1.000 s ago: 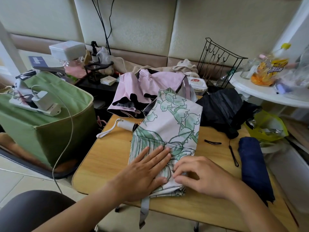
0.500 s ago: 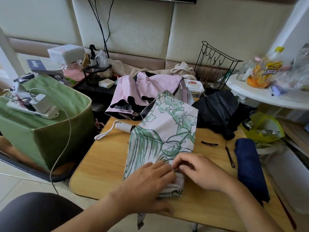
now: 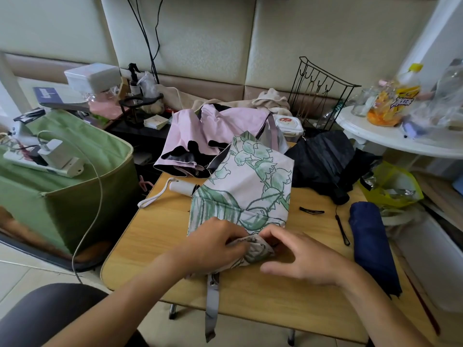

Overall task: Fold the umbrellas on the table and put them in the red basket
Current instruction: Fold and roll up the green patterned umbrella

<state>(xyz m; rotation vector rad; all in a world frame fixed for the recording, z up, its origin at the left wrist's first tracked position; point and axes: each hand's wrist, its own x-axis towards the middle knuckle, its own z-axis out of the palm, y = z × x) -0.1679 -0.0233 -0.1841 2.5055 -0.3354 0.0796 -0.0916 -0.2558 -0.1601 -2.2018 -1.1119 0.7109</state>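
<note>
A white umbrella with green leaf print (image 3: 246,181) lies across the wooden table (image 3: 155,234), its white handle (image 3: 181,188) pointing left. My left hand (image 3: 213,242) grips the bunched near edge of its canopy. My right hand (image 3: 298,254) pinches the same bunched fabric from the right. A grey strap (image 3: 211,306) hangs off the table's near edge. A pink umbrella (image 3: 210,136) and a black umbrella (image 3: 323,159) lie unfolded at the back. A rolled navy umbrella (image 3: 370,244) lies at the right. No red basket is in view.
A green fabric bin (image 3: 75,196) with a power strip and charger on it stands at the left. A black hair clip (image 3: 312,211) and a black cord (image 3: 342,227) lie on the table. A white round side table (image 3: 390,141) with bottles, and a yellow bag (image 3: 393,186), are at the right.
Both hands went from pressing flat on the leaf-print canopy to gathering its near edge. The fabric there is now bunched up between my fingers.
</note>
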